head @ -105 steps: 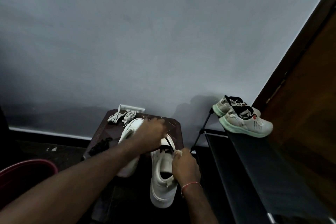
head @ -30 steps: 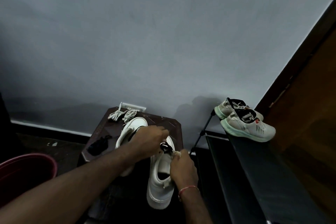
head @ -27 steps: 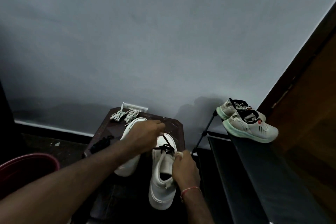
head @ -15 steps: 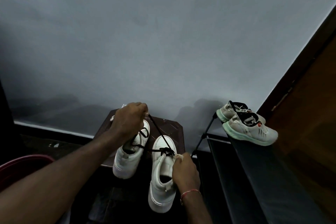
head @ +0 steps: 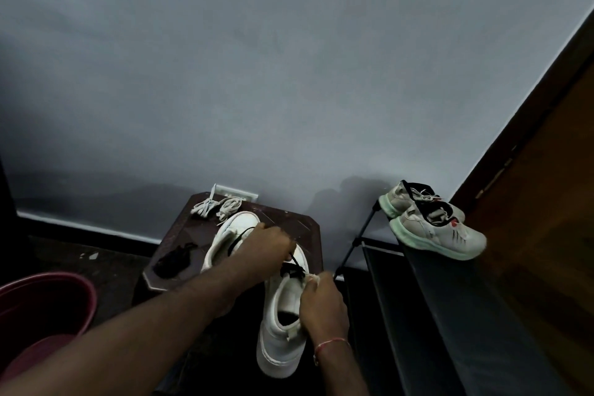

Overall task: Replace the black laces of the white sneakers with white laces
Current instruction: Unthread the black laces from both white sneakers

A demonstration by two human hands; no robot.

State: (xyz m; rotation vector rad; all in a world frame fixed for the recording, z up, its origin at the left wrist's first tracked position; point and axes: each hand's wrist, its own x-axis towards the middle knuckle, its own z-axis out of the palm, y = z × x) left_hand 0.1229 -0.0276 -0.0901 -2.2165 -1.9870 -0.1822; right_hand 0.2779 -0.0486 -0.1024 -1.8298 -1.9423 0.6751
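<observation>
Two white sneakers stand on a dark brown table (head: pixel 299 219). The right sneaker (head: pixel 279 331) has a black lace (head: pixel 294 268) still threaded near its toe. My left hand (head: pixel 266 247) pinches that black lace just above the eyelets. My right hand (head: pixel 321 302) grips the sneaker's right side at the collar. The left sneaker (head: pixel 231 231) lies behind my left hand, with a loose end of black lace draped over it. Two bundles of white laces (head: pixel 218 206) lie at the table's far edge. A heap of black lace (head: pixel 172 262) lies at the table's left.
A dark red bucket (head: pixel 41 309) stands on the floor at the left. A black shoe rack (head: pixel 450 315) on the right carries a pair of grey-green running shoes (head: pixel 430 225). A grey wall rises behind; a brown wooden door (head: pixel 546 235) is at the far right.
My left hand had pulled a length of black lace up and away to the far left; it has come back down to the eyelets of the right sneaker. My right hand has stayed on the sneaker.
</observation>
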